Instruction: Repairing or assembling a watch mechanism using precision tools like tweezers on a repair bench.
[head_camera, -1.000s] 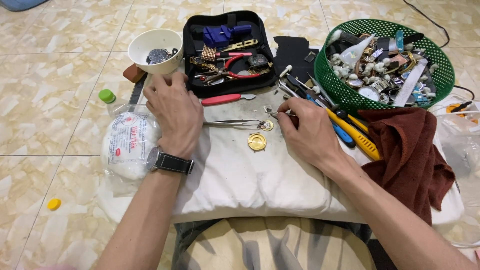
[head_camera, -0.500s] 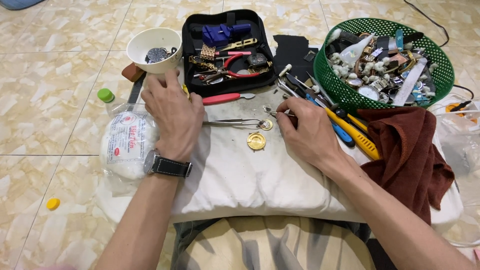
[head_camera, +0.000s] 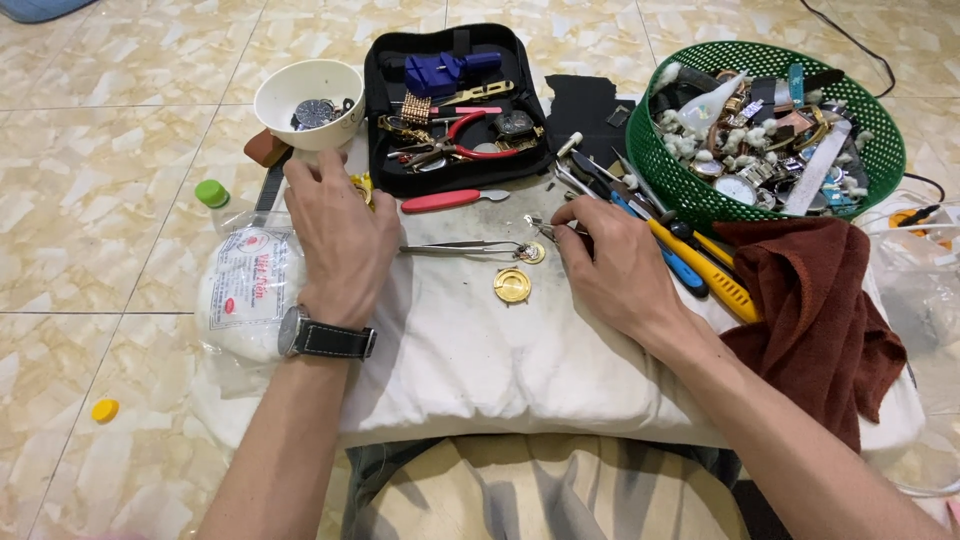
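Holding: our right hand (head_camera: 615, 265) pinches a tiny metal part (head_camera: 545, 228).
Left hand (head_camera: 340, 235): flat, fingers apart, holding nothing.
Gold ring (head_camera: 512, 285): we think light, slippery; grip its edge.

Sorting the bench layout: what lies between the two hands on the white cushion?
In the head view, steel tweezers and a round gold watch part lie between them.

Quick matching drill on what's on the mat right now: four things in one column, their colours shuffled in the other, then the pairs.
Things:
1. basket
2. towel
3. bowl
4. round watch case

Colours:
A. gold
B. white
C. green
D. dark red

Pairs: 1-C, 2-D, 3-B, 4-A
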